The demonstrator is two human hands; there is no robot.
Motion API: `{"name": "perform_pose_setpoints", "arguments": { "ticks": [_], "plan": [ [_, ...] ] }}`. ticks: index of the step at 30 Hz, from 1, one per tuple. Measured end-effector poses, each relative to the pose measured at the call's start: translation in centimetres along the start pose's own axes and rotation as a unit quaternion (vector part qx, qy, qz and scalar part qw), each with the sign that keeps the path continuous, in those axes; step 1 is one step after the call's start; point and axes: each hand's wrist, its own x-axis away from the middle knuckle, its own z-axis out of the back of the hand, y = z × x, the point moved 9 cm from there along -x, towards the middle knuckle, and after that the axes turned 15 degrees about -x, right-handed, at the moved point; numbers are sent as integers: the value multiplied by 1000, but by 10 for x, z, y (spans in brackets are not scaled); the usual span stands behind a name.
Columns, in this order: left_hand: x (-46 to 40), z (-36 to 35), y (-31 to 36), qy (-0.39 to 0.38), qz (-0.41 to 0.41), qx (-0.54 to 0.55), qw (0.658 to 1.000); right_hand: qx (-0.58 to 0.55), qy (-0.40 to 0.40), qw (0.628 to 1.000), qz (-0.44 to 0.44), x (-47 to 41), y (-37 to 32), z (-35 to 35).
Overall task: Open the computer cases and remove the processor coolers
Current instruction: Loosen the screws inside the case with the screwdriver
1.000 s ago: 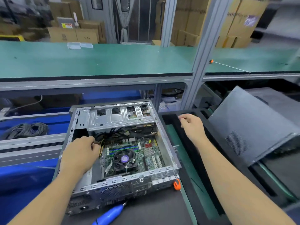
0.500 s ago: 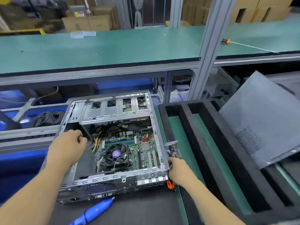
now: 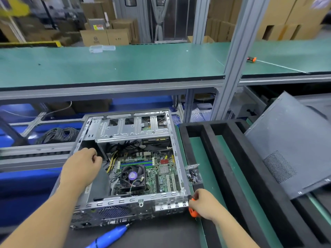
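Left hand (image 3: 81, 169), fingers loosely curled, steadies the opened computer case (image 3: 129, 167) while right hand (image 3: 204, 204) grips an orange-handled screwdriver (image 3: 193, 212), presumably for the processor cooler (image 3: 132, 178).

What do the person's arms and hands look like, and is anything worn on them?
Both forearms are bare as far as the picture shows; no sleeve reaches into view. The left hand and the right hand wear no gloves. No watch, ring, wrist strap or bracelet can be seen on either wrist or hand. No markings show on the arms.
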Motion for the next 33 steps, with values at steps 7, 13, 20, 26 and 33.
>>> {"name": "perform_pose_setpoints", "arguments": {
  "ticks": [7, 13, 20, 26, 33],
  "plan": [
    [-3, 3, 1, 11, -16, 18, 1000, -112, 162, 975, 105, 40, -65, 52],
    [-2, 2, 4, 11, -30, 26, 999, -54, 285, 890, 353, 86, -212, 103],
    [-2, -2, 10, -5, -64, 15, 998, -109, 234, 838, 481, 79, -324, 94],
    [-7, -21, 11, -106, -86, -17, 991, -97, 227, 701, 669, 159, -401, 63],
    [-2, -25, 9, -109, -83, 13, 991, -209, 125, 720, 649, 130, -436, 12]
  ]
}}
